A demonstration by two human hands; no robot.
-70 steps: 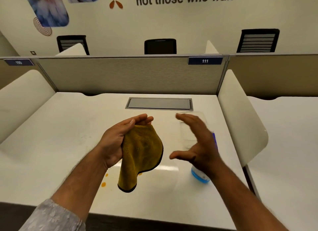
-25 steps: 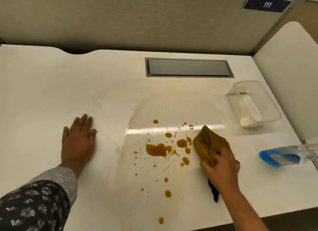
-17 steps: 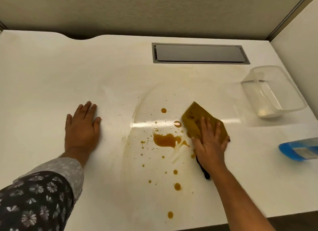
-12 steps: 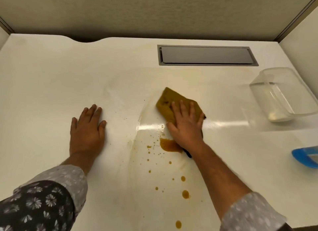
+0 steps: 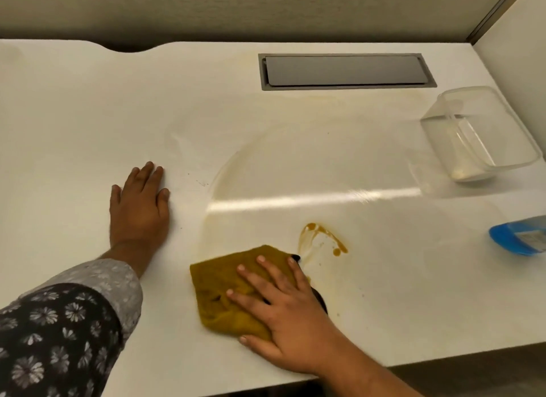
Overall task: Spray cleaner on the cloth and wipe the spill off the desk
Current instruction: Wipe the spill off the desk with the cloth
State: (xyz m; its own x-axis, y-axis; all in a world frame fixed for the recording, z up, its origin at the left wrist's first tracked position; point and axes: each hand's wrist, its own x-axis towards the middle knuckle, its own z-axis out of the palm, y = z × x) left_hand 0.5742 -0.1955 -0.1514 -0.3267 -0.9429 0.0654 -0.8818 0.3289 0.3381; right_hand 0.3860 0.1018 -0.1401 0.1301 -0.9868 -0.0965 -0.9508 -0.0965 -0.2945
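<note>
1. Big white tabletop [image 5: 74, 124] fills pretty much the whole view, with a beige partition wall [image 5: 266, 9] running along the back edge.
2. Grey rectangular cable hatch [image 5: 345, 71] sits flush in the tabletop near the back, right of centre.
3. Clear plastic container [image 5: 502, 163] is over at the right, tipped on its side with the open end facing left.
4. Left arm in a dark floral sleeve [image 5: 59, 331] comes in from the bottom-left corner.
5. Mustard-yellow cloth [image 5: 218, 287] lies bunched up flat on the tabletop near the front edge, centre-ish, with a dark trim peeking out at its right side.
6. Right hand [image 5: 289, 317] is pressed down on top of the cloth, fingers [image 5: 251, 278] spread out flat across it, so it's pinning the cloth rather than gripping it.
7. Left hand [image 5: 139, 207] is planted palm-down on the bare tabletop, well left of the cloth, fingers close together and holding nothing.
8. Blue-bottomed spray bottle [image 5: 520, 237] lies on its side at the right edge, mostly cut off.
9. What's left of the spill [image 5: 322, 237]: a brownish-orange streak plus a couple of drops, just past the cloth's upper right corner.
10. Faint yellowish smear arcs [image 5: 236, 160] curve across the middle of the tabletop.
</note>
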